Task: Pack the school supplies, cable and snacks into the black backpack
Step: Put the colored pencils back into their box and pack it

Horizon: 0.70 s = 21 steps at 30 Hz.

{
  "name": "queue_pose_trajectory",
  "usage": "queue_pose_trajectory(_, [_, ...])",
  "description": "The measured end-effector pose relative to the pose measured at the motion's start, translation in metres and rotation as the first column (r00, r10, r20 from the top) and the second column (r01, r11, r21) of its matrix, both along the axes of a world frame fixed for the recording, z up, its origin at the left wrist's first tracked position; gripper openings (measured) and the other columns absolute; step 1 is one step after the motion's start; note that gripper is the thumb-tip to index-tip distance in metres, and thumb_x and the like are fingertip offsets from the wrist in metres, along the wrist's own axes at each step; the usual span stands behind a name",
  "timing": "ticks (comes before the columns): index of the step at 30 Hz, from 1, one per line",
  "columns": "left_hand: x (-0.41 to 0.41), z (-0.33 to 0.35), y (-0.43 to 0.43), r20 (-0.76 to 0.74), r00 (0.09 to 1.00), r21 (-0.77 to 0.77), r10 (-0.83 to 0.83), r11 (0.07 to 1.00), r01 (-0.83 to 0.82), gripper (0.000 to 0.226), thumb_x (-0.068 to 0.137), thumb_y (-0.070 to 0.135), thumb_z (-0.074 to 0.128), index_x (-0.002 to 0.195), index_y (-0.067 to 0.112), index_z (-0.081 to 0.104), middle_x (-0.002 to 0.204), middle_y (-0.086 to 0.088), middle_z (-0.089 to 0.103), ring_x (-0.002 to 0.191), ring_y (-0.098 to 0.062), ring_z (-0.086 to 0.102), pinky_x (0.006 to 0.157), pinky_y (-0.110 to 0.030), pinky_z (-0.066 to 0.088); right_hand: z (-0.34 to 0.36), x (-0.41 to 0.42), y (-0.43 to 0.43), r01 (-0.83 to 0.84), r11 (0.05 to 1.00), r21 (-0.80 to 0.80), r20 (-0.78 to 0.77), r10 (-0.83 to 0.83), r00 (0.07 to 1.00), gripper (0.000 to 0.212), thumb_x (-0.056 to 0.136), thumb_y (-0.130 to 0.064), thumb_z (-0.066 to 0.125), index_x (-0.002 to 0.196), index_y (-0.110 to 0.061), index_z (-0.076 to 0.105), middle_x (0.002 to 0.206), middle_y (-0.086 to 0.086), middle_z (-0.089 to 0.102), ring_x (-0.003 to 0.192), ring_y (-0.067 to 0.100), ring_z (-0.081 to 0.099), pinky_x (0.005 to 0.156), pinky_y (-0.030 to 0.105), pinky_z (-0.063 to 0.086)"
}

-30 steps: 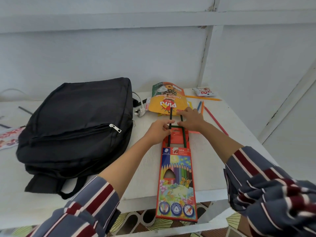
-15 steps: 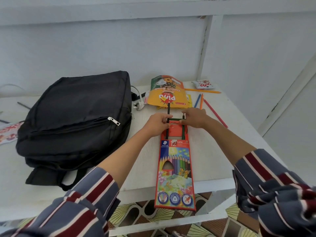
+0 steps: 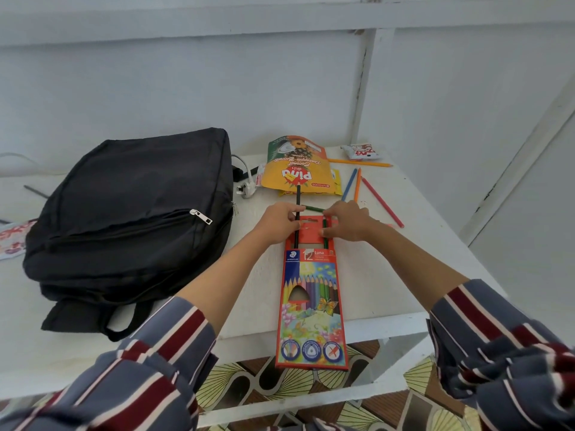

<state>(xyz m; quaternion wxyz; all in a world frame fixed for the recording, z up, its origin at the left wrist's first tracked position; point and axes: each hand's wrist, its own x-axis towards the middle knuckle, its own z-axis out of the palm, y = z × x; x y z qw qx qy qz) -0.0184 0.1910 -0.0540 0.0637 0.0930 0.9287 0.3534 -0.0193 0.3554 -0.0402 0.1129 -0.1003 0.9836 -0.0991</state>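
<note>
The black backpack (image 3: 130, 213) lies zipped on the left of the white table (image 3: 413, 269). An orange coloured-pencil box (image 3: 311, 300) lies lengthwise in front of me and overhangs the near edge. A dark pencil (image 3: 298, 197) sticks out of its open far end. My left hand (image 3: 278, 222) pinches one end of a green pencil (image 3: 314, 209) lying crosswise over the box mouth. My right hand (image 3: 345, 220) holds the box's flap, thumb on top, fingers at the pencil's other end. A yellow snack pouch (image 3: 298, 169) lies beyond.
A white plug with cable (image 3: 245, 191) lies between backpack and pouch. Loose pencils lie at the back right: blue (image 3: 349, 185), orange (image 3: 357, 185), red (image 3: 382, 202) and yellow (image 3: 361, 163). A small snack packet (image 3: 361, 150) sits by the wall. Patterned floor shows below the table edge.
Both hands have drawn slightly toward me at the box mouth. The green pencil now lies crosswise between them, where a second ago it stood lengthwise in the box.
</note>
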Motion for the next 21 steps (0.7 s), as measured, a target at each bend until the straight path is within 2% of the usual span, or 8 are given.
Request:
queue_pose_trajectory(5, [0.001, 0.001, 0.001, 0.004, 1.000, -0.007, 0.003, 1.000, -0.003, 0.043, 0.092, 0.011, 0.055, 0.134, 0.013, 0.049, 0.092, -0.006, 0.056, 0.087, -0.016, 0.051, 0.074, -0.024, 0.039, -0.002, 0.009, 0.006, -0.036, 0.999, 0.006, -0.014, 0.036, 0.999, 0.057, 0.089, -0.044, 0.055, 0.140, -0.023, 0.039, 0.146, 0.006, 0.033, 0.134, 0.027, 0.025, 0.106, 0.045, 0.023])
queue_pose_trajectory(14, [0.004, 0.001, 0.002, 0.008, 1.000, -0.014, 0.007, 1.000, -0.007, 0.043, 0.093, 0.011, 0.054, 0.135, 0.012, 0.048, 0.092, -0.007, 0.056, 0.088, -0.017, 0.052, 0.074, -0.025, 0.041, -0.008, 0.015, 0.014, -0.117, 0.991, -0.071, -0.005, 0.117, 0.993, 0.050, 0.087, -0.042, 0.058, 0.133, -0.025, 0.048, 0.145, 0.000, 0.034, 0.132, 0.024, 0.025, 0.104, 0.043, 0.022])
queue_pose_trajectory(21, [0.005, 0.002, 0.003, 0.020, 1.000, -0.009, 0.008, 1.000, -0.008, 0.044, 0.093, 0.012, 0.054, 0.136, 0.013, 0.047, 0.097, -0.008, 0.057, 0.090, -0.017, 0.052, 0.075, -0.025, 0.041, -0.006, 0.016, 0.015, -0.114, 0.992, -0.052, -0.026, 0.113, 0.993, 0.049, 0.087, -0.042, 0.059, 0.132, -0.025, 0.050, 0.142, 0.003, 0.037, 0.130, 0.024, 0.028, 0.103, 0.042, 0.023])
